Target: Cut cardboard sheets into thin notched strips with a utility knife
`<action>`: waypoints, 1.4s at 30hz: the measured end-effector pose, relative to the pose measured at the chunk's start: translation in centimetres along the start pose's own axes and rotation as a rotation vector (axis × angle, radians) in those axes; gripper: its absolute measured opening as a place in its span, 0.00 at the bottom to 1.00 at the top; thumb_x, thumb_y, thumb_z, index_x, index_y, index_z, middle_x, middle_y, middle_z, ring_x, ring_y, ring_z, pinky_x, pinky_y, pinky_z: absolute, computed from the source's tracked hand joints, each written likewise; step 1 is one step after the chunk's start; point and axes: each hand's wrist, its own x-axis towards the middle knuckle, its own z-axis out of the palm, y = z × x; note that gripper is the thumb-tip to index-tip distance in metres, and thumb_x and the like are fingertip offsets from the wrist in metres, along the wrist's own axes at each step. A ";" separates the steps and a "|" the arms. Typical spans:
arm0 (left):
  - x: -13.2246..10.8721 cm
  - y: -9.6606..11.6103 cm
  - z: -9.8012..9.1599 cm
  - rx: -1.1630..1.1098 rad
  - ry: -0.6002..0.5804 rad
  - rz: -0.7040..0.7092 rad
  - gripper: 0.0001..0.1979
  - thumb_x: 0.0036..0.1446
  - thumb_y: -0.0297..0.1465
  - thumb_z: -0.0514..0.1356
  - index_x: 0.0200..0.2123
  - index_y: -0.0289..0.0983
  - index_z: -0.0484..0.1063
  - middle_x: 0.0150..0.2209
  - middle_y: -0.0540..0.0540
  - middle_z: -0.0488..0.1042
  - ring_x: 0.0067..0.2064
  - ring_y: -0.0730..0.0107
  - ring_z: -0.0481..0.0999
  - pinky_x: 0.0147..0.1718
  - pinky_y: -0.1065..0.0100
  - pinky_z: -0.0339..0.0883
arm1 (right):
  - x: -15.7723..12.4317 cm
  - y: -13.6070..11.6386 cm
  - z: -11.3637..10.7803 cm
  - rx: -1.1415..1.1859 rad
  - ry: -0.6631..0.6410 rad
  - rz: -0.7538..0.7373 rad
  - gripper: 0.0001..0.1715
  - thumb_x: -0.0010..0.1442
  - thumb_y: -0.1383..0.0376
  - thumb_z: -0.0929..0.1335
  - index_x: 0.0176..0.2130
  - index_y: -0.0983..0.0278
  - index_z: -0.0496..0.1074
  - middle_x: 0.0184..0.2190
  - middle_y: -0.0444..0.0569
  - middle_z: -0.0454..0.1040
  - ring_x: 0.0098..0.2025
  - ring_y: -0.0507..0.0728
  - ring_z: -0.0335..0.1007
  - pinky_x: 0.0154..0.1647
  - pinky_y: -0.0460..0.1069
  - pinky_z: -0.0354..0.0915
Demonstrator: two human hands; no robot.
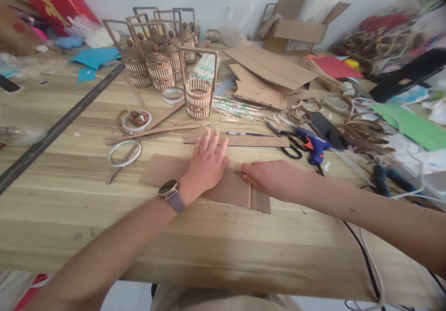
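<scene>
A flat piece of cardboard (228,191) with a crease near its right end lies on the wooden table in front of me. My left hand (210,162), with a watch on its wrist, presses on it, fingers stretched forward and apart. To the right, my right hand (266,175) is closed at the cardboard's upper edge; whatever its curled fingers grip is hidden. Just beyond my hands lies a narrow cardboard strip (244,141) with a pen (249,134) along it. Black-handled scissors (292,148) and a blue glue gun (317,146) rest beyond my right hand.
A small stick basket (198,99) with a tall handle stands behind the strip, and several lidded ones (158,69) stand further back. Tape rings (124,153) lie left. Cardboard sheets (272,67) and an open box (296,29) are at the back. Cables (362,250) run down the right.
</scene>
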 end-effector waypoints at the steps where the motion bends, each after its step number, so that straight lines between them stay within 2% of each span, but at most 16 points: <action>1: 0.0 0.0 0.4 0.019 -0.021 -0.012 0.26 0.68 0.34 0.50 0.65 0.27 0.58 0.69 0.28 0.53 0.70 0.36 0.46 0.64 0.38 0.46 | 0.4 -0.1 0.0 0.002 0.001 -0.003 0.15 0.71 0.63 0.56 0.44 0.64 0.69 0.38 0.51 0.78 0.39 0.60 0.77 0.24 0.48 0.49; 4: -0.2 -0.1 0.9 0.038 -0.041 -0.013 0.28 0.69 0.36 0.48 0.67 0.27 0.56 0.69 0.28 0.53 0.71 0.38 0.45 0.65 0.40 0.45 | 1.1 -0.2 0.0 -0.010 -0.008 -0.002 0.15 0.71 0.63 0.57 0.45 0.63 0.69 0.39 0.51 0.79 0.39 0.60 0.77 0.24 0.49 0.48; 11: -0.2 -0.1 0.8 0.040 -0.058 -0.003 0.29 0.69 0.37 0.48 0.67 0.28 0.55 0.70 0.29 0.51 0.71 0.39 0.43 0.66 0.41 0.45 | 1.7 -0.7 -0.9 -0.051 -0.067 0.005 0.14 0.70 0.65 0.58 0.45 0.62 0.71 0.36 0.51 0.80 0.38 0.60 0.78 0.24 0.48 0.51; 18: -0.2 0.0 0.5 0.080 -0.109 -0.017 0.30 0.70 0.39 0.46 0.69 0.29 0.53 0.70 0.31 0.49 0.72 0.42 0.41 0.67 0.44 0.43 | 1.7 -0.9 -1.3 -0.181 -0.110 0.001 0.16 0.64 0.76 0.61 0.45 0.63 0.72 0.32 0.52 0.79 0.35 0.61 0.79 0.23 0.48 0.52; 30: -0.2 0.0 0.5 0.079 -0.110 -0.024 0.30 0.70 0.39 0.46 0.68 0.29 0.55 0.70 0.32 0.50 0.72 0.41 0.41 0.67 0.44 0.42 | 1.1 0.0 -0.6 -0.264 -0.085 -0.057 0.18 0.57 0.81 0.63 0.43 0.65 0.71 0.29 0.51 0.77 0.31 0.59 0.78 0.19 0.49 0.42; 36: -0.2 0.0 0.6 0.073 -0.103 -0.022 0.29 0.70 0.39 0.47 0.68 0.29 0.56 0.70 0.32 0.50 0.72 0.41 0.41 0.67 0.44 0.42 | 1.1 1.0 0.0 -0.163 -0.039 -0.091 0.12 0.63 0.75 0.62 0.41 0.63 0.71 0.29 0.48 0.77 0.31 0.57 0.77 0.21 0.49 0.44; 42: -0.2 0.0 0.6 0.066 -0.090 -0.015 0.29 0.69 0.39 0.47 0.67 0.28 0.57 0.70 0.31 0.51 0.72 0.40 0.42 0.66 0.42 0.43 | 0.4 2.1 1.2 -0.126 0.021 -0.077 0.11 0.66 0.71 0.61 0.41 0.63 0.72 0.26 0.46 0.77 0.26 0.54 0.74 0.21 0.48 0.45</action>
